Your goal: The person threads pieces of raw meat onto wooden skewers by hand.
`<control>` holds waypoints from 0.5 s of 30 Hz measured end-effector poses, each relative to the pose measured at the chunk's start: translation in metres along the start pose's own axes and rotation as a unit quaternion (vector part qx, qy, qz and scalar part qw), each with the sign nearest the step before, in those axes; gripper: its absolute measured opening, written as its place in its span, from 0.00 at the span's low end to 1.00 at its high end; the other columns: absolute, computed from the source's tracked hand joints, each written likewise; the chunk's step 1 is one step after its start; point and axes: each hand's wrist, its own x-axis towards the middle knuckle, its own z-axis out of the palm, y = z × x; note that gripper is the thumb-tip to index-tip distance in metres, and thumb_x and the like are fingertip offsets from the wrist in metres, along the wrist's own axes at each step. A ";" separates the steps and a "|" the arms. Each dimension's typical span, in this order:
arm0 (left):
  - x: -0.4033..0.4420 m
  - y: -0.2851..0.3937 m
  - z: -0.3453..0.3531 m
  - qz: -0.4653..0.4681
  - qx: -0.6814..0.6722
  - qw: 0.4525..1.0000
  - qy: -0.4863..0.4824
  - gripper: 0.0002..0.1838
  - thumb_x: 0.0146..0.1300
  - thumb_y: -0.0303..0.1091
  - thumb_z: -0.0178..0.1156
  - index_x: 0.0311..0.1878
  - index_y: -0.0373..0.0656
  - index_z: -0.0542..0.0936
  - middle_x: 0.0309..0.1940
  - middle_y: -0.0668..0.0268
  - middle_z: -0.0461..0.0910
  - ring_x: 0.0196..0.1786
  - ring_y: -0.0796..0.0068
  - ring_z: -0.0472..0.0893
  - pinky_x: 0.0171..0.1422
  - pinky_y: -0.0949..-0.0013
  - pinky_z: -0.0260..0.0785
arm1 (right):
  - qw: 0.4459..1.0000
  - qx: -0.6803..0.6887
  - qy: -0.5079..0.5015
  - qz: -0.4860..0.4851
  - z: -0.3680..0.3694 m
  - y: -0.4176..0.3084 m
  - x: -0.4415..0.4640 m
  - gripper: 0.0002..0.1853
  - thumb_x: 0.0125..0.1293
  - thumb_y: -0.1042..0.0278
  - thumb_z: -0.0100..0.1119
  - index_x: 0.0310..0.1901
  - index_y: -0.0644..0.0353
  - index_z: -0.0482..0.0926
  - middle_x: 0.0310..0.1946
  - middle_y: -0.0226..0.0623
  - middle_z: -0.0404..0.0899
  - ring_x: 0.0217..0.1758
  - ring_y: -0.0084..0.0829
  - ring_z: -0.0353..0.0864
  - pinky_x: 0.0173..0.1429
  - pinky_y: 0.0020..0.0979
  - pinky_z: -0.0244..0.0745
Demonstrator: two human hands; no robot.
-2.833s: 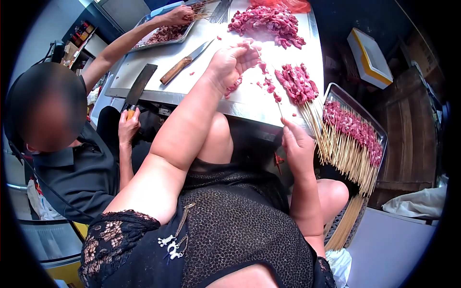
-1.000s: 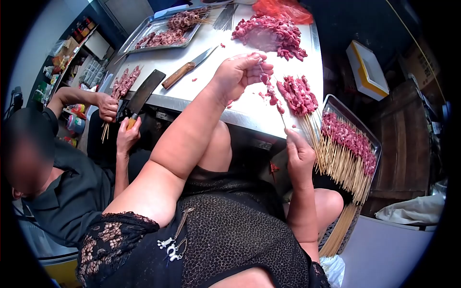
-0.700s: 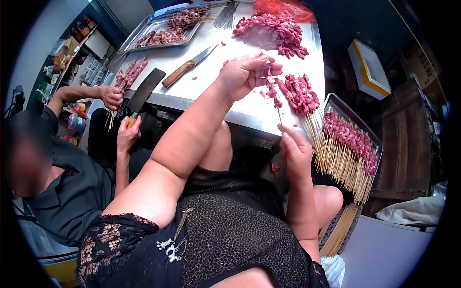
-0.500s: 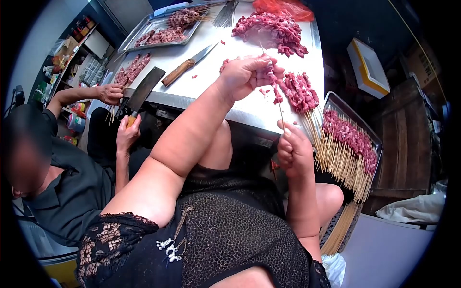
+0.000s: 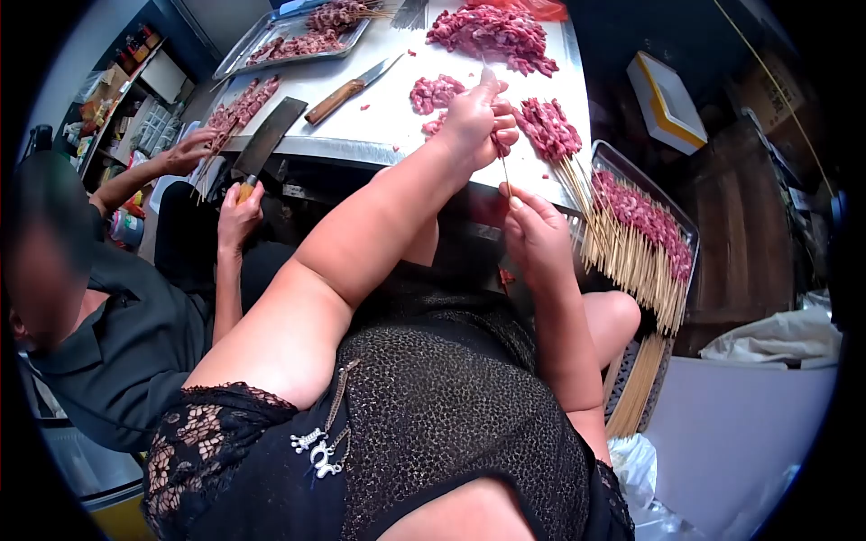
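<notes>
My left hand (image 5: 477, 124) is closed around the meat on a thin skewer, over the front part of the metal table (image 5: 361, 135). Below it, my right hand (image 5: 538, 225) pinches the lower end of that skewer (image 5: 506, 171) between thumb and fingers. Most of the skewered meat is hidden in my left fist. Small heaps of raw meat (image 5: 437, 94) lie just behind my left hand. To its right is a bunch of meat skewers (image 5: 548, 131), their sticks pointing toward me. A large meat pile (image 5: 494, 34) sits at the back.
A metal tray (image 5: 693, 236) of skewers is at right, above bare sticks (image 5: 639, 388). A wooden-handled knife (image 5: 336, 101) lies on the table. At left, a co-worker (image 5: 117, 316) holds a cleaver (image 5: 272, 133) beside more skewers (image 5: 242, 106). Another tray (image 5: 298, 56) stands behind.
My left hand has closed around the skewered meat, and my right hand has moved up closer to it. The co-worker's free hand has opened beside the skewers. The view has shifted slightly.
</notes>
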 end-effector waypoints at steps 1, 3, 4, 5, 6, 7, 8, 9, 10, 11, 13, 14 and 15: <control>-0.003 0.000 -0.002 0.012 0.013 0.999 -0.035 0.20 0.71 0.53 0.37 0.46 0.45 0.64 0.21 0.71 0.65 0.20 0.79 0.63 0.26 0.75 0.61 | 1.000 -0.005 0.003 -0.006 0.000 0.001 -0.004 0.14 0.67 0.70 0.50 0.52 0.63 0.75 0.18 0.20 0.64 0.13 0.10 0.55 0.15 0.14 0.48; -0.013 -0.001 0.011 0.025 0.014 0.999 -0.035 0.23 0.70 0.56 0.34 0.48 0.44 0.64 0.27 0.64 0.71 0.25 0.73 0.69 0.32 0.71 0.65 | 0.997 -0.008 0.045 -0.054 -0.001 0.005 -0.008 0.13 0.67 0.70 0.50 0.52 0.63 0.75 0.18 0.20 0.65 0.14 0.10 0.55 0.16 0.14 0.49; -0.022 0.001 0.019 0.038 0.018 0.999 -0.026 0.26 0.70 0.58 0.31 0.49 0.44 0.63 0.34 0.57 0.76 0.31 0.67 0.76 0.39 0.66 0.69 | 0.997 -0.004 0.053 -0.063 -0.002 0.004 -0.011 0.13 0.67 0.71 0.50 0.52 0.63 0.75 0.18 0.20 0.66 0.14 0.11 0.56 0.16 0.14 0.49; -0.023 0.002 0.015 0.040 0.015 0.999 -0.032 0.26 0.70 0.58 0.31 0.49 0.44 0.63 0.34 0.57 0.76 0.31 0.67 0.76 0.39 0.66 0.69 | 0.996 -0.009 0.053 -0.068 -0.002 0.003 -0.014 0.13 0.67 0.71 0.50 0.52 0.63 0.75 0.18 0.20 0.66 0.14 0.11 0.56 0.16 0.14 0.49; -0.028 0.005 0.013 0.028 0.040 0.998 -0.047 0.28 0.69 0.60 0.29 0.50 0.44 0.64 0.39 0.53 0.77 0.37 0.62 0.78 0.46 0.62 0.69 | 0.995 -0.017 0.060 -0.073 0.000 0.000 -0.019 0.13 0.67 0.71 0.50 0.52 0.62 0.75 0.18 0.20 0.66 0.14 0.10 0.56 0.16 0.14 0.49; -0.032 0.008 0.013 0.015 0.065 0.996 -0.061 0.29 0.69 0.61 0.27 0.50 0.44 0.65 0.45 0.48 0.77 0.43 0.57 0.79 0.53 0.59 0.69 | 0.994 -0.025 0.066 -0.078 0.002 -0.003 -0.023 0.14 0.67 0.71 0.50 0.52 0.62 0.75 0.18 0.20 0.66 0.14 0.10 0.56 0.17 0.14 0.49; -0.035 0.006 0.013 0.004 0.059 0.997 -0.056 0.28 0.69 0.59 0.28 0.49 0.44 0.66 0.44 0.50 0.77 0.44 0.58 0.79 0.55 0.57 0.68 | 0.994 -0.029 0.063 -0.081 0.003 -0.004 -0.028 0.14 0.67 0.70 0.51 0.52 0.62 0.75 0.18 0.20 0.66 0.14 0.10 0.56 0.17 0.14 0.49; -0.036 0.005 0.013 0.006 0.056 0.997 -0.060 0.28 0.69 0.59 0.28 0.49 0.44 0.66 0.44 0.50 0.77 0.44 0.58 0.79 0.55 0.57 0.68 | 0.994 -0.033 0.064 -0.083 0.005 -0.003 -0.030 0.14 0.67 0.70 0.51 0.52 0.62 0.75 0.18 0.20 0.66 0.14 0.10 0.56 0.17 0.14 0.49; -0.036 0.005 0.014 0.004 0.051 0.997 -0.056 0.26 0.70 0.57 0.30 0.49 0.44 0.66 0.44 0.51 0.77 0.44 0.58 0.79 0.53 0.58 0.69 | 0.993 -0.037 0.066 -0.089 0.006 -0.001 -0.029 0.14 0.67 0.70 0.51 0.52 0.62 0.75 0.18 0.20 0.66 0.14 0.10 0.56 0.17 0.14 0.49; -0.036 0.003 0.013 0.001 0.045 0.998 -0.051 0.24 0.71 0.54 0.33 0.48 0.43 0.66 0.45 0.51 0.78 0.44 0.58 0.79 0.52 0.59 0.70 | 0.992 -0.039 0.068 -0.094 0.006 0.002 -0.028 0.14 0.67 0.70 0.51 0.52 0.62 0.75 0.18 0.19 0.66 0.15 0.10 0.56 0.17 0.13 0.49; -0.040 0.001 0.018 0.015 0.050 0.998 -0.033 0.17 0.72 0.47 0.39 0.46 0.42 0.67 0.36 0.58 0.77 0.36 0.66 0.78 0.45 0.65 0.73 | 0.992 -0.042 0.070 -0.100 0.006 0.009 -0.023 0.14 0.67 0.70 0.51 0.52 0.61 0.76 0.18 0.19 0.66 0.15 0.10 0.56 0.17 0.14 0.50; -0.033 -0.004 0.008 0.004 0.014 0.998 -0.060 0.14 0.72 0.44 0.41 0.44 0.42 0.67 0.32 0.60 0.75 0.32 0.70 0.75 0.41 0.68 0.72 | 0.992 -0.039 0.068 -0.095 0.006 0.011 -0.023 0.13 0.67 0.72 0.51 0.52 0.62 0.76 0.20 0.19 0.67 0.18 0.10 0.59 0.20 0.13 0.53; -0.032 -0.005 0.008 -0.008 -0.023 0.996 -0.087 0.11 0.72 0.40 0.43 0.43 0.41 0.66 0.29 0.62 0.72 0.28 0.75 0.72 0.37 0.71 0.70 | 0.993 -0.036 0.067 -0.090 0.007 0.014 -0.022 0.13 0.66 0.74 0.51 0.51 0.63 0.76 0.21 0.19 0.68 0.20 0.10 0.62 0.23 0.12 0.56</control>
